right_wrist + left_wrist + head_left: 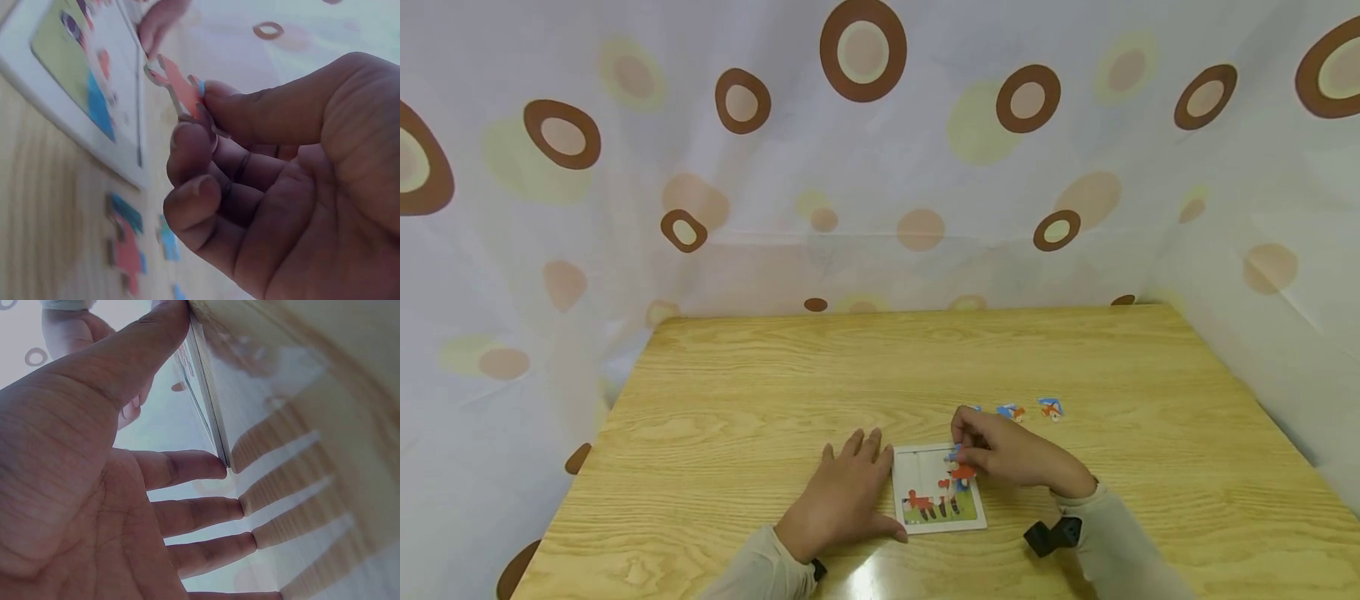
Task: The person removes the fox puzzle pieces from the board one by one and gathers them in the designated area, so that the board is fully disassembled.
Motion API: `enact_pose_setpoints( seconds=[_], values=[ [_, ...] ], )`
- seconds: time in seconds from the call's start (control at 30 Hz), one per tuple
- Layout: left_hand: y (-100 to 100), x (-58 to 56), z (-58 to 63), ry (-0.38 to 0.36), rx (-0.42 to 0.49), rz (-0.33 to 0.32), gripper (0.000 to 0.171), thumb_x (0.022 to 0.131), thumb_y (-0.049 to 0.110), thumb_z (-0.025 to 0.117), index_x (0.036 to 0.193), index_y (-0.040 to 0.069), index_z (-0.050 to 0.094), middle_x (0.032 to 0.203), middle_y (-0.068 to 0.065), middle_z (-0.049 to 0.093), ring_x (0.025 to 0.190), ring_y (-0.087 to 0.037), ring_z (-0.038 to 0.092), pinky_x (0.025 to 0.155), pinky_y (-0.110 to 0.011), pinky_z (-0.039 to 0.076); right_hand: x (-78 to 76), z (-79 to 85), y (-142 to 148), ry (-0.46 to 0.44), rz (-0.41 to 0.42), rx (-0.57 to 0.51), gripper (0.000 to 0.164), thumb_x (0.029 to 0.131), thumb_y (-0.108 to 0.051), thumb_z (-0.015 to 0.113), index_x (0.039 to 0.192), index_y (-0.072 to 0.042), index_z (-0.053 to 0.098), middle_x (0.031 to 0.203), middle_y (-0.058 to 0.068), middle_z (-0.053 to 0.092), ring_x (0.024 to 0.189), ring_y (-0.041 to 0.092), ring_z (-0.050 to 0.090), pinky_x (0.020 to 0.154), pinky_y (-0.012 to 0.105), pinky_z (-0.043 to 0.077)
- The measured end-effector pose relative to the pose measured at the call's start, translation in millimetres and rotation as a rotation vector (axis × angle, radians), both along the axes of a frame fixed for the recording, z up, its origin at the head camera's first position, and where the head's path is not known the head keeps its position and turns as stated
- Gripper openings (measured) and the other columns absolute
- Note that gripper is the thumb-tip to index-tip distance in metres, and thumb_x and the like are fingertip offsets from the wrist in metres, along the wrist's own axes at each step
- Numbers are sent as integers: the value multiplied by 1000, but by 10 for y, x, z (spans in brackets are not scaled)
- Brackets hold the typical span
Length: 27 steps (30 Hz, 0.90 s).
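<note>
A white-framed jigsaw puzzle tray (943, 528) lies on the table, its lower part filled with green, red and dark picture pieces. My right hand (1011, 450) pinches a red puzzle piece (181, 87) between thumb and fingertips, over the tray's right side. In the right wrist view that piece is tilted and held apart from the tray surface. My left hand (846, 500) spreads along the tray's left edge, thumb at the near corner and index finger by the far part of that edge. Its fingertips (212, 465) rest on the tabletop in the left wrist view.
Beyond my right hand lie several loose puzzle pieces, among them an orange and blue one (1051, 408) and another (1011, 412); one is partly hidden by the hand. A spotted curtain (865, 167) hangs around the wooden table (760, 375).
</note>
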<state>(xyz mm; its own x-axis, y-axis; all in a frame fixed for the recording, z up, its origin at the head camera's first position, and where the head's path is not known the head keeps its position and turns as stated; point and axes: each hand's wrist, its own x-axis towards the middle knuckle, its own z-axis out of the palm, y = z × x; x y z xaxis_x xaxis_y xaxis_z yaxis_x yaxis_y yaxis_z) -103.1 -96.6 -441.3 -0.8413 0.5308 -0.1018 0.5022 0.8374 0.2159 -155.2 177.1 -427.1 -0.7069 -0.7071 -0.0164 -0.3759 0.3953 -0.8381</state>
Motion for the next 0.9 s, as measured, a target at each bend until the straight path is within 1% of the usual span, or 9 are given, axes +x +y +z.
enact_pose_setpoints(
  seconds=[0.07,0.23,0.37,0.5,0.57,0.63,0.77,0.9],
  values=[
    [-1,-2,0,0,2,1,106,71,71,81,149,5,52,159,-22,41,145,-43,39,104,-70,40,-24,23,55,8,-14,2,7,103,1,59,102,0,52,79,3,57,62,9,50,57,25,44],
    [-3,-3,2,-6,3,-1,106,71,71,81,149,5,52,159,-22,40,145,-43,39,104,-70,40,-82,78,244,56,-73,49,8,102,3,59,104,-3,53,80,4,56,61,10,50,56,26,45],
    [-2,-6,9,-12,7,-5,106,71,71,81,149,5,51,159,-21,40,145,-43,38,104,-70,40,-129,113,414,52,-115,59,10,102,6,57,106,-2,53,81,6,54,61,12,50,56,27,43],
    [-1,-15,23,-9,13,-9,106,72,70,81,150,5,51,159,-22,40,145,-44,38,104,-71,40,-173,126,555,46,-143,55,11,101,6,58,109,1,51,80,7,56,61,12,49,55,27,43],
    [-2,-19,31,-4,15,-12,105,72,70,82,149,5,51,159,-22,40,145,-44,38,104,-71,40,-195,114,613,39,-155,59,12,101,7,57,110,2,51,80,7,57,61,12,50,56,27,43],
    [-2,-19,41,-1,15,-13,105,72,69,82,149,5,51,159,-22,40,145,-44,39,103,-71,40,-217,81,663,37,-168,76,12,99,8,58,108,2,52,80,6,56,63,13,49,57,26,42],
    [-2,-13,43,-15,15,-11,105,72,69,82,149,5,51,159,-22,40,145,-44,38,104,-71,39,-245,18,724,61,-180,137,13,95,11,59,100,0,56,81,3,55,66,12,48,59,26,41],
    [-1,-8,27,-29,17,-7,106,72,69,82,150,5,50,160,-22,39,146,-44,37,104,-71,39,-254,-29,745,84,-182,192,13,95,8,62,96,-4,58,82,2,60,66,11,52,58,26,42]
  ],
)
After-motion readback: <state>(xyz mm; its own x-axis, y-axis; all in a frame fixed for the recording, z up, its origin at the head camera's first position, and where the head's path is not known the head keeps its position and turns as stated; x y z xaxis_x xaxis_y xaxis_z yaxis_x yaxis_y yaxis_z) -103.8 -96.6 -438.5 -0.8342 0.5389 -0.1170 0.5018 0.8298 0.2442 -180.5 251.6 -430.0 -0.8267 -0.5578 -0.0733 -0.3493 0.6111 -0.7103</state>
